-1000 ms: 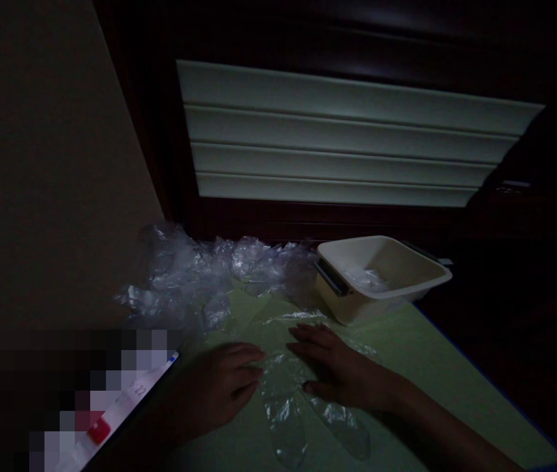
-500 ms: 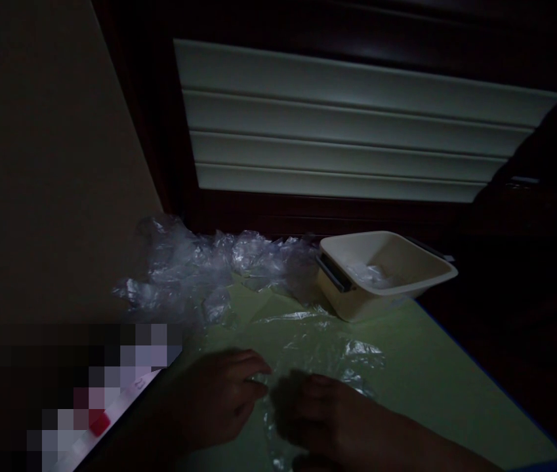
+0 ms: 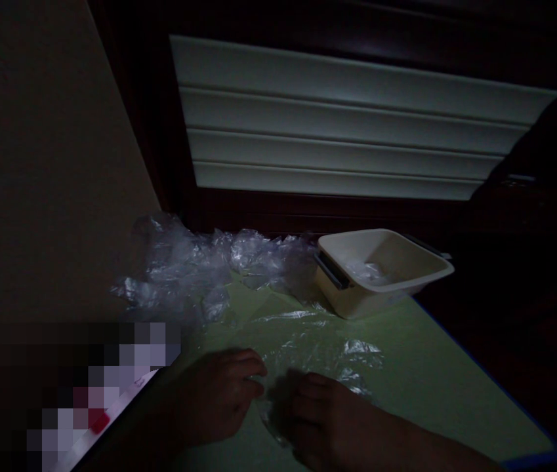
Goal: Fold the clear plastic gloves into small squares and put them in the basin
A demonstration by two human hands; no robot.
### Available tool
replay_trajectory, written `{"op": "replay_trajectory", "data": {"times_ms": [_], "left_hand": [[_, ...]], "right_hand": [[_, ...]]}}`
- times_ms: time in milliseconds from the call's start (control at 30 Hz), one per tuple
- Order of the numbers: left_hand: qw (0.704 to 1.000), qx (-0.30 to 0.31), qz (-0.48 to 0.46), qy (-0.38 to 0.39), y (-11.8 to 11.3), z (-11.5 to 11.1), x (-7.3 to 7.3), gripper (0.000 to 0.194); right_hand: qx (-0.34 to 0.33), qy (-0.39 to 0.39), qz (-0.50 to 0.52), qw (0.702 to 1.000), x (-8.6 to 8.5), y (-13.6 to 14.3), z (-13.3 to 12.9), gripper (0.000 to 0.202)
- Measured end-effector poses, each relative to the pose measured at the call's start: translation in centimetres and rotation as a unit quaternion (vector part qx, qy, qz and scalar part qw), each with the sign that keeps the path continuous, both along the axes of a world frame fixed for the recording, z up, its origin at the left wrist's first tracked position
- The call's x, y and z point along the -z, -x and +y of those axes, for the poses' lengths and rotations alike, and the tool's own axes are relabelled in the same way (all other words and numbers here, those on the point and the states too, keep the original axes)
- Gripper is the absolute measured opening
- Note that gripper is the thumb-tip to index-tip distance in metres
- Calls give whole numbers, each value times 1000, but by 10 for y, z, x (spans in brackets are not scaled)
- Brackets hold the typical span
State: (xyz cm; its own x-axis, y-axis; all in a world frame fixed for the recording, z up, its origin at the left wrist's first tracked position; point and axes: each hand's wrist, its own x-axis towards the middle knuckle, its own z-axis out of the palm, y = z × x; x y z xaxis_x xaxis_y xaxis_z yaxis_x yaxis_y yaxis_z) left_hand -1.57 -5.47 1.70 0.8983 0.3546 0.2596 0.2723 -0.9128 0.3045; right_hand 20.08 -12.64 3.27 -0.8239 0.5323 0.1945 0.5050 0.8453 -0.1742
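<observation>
A clear plastic bag (image 3: pixel 302 344) lies spread over the green tabletop in front of me, its near part running down between my hands. My left hand (image 3: pixel 224 396) has its fingers curled together at the bag's left side. Close on the other side, my right hand (image 3: pixel 330 419) is closed with bent fingers at the bag's near part. The dim light hides exactly where the fingertips pinch the film.
Crumpled clear plastic bags (image 3: pixel 184 262) are heaped along the back left. A cream plastic basin (image 3: pixel 357 301) with dark handles stands at the back right, some clear plastic inside. Behind rises a slatted panel (image 3: pixel 332 124). A pale, partly blurred-out object (image 3: pixel 125 400) is at lower left.
The near strip of plastic between my hands has shifted and bunched slightly towards the right hand. Both hands stay almost in place; the whole view has moved a little.
</observation>
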Motion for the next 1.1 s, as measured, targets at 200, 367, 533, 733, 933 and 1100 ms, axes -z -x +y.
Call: {"op": "replay_trajectory", "data": {"times_ms": [200,367,533,733,933,1100], "left_hand": [[998,-16,-25,58,-2,-3,-5,26],[996,-30,-34,78,-3,-3,-4,12],[993,-34,-43,100,-3,0,-4,10],[994,-61,-41,86,-4,-1,-4,13],[996,-88,-7,10,-9,-3,-1,10],[990,-124,26,-58,-13,-5,2,3]], "right_hand": [[105,199,226,948,-3,-2,0,13],[172,337,361,852,9,-2,3,7],[167,377,401,818,20,-3,9,14],[225,282,365,858,9,-9,7,17],[212,99,282,930,7,-13,4,16],[154,-14,178,972,21,-9,10,10]]}}
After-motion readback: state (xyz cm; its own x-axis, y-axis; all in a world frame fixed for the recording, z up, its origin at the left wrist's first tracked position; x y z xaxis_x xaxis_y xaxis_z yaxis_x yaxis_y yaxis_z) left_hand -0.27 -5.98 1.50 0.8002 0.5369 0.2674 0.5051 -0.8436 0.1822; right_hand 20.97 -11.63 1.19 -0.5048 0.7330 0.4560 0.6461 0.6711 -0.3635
